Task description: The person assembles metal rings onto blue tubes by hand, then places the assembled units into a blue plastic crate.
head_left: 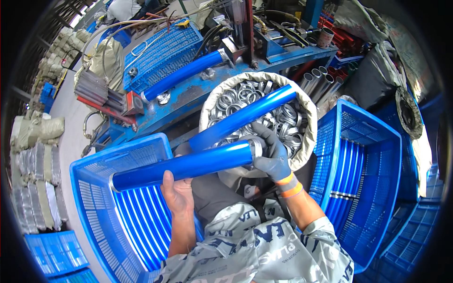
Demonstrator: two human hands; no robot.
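Note:
A shiny blue tube (203,166) lies slantwise in front of me, a silver ring on its left end. My bare left hand (178,192) grips it from below near the middle. My right hand (272,158), in a dark glove with an orange cuff, is closed on a metal ring (256,148) at the tube's right end. Just beyond, another blue tube (245,113) rests across a pale fabric sack (309,137) full of loose metal rings (289,120). My gloved fingers partly hide the held ring.
Blue crates of blue tubes stand at my left (85,177) and right (342,113). Behind the sack is a blue metal bench (188,96), where a third blue tube (184,74) sits between machine parts. Bare metal tubes (321,82) stand to its right.

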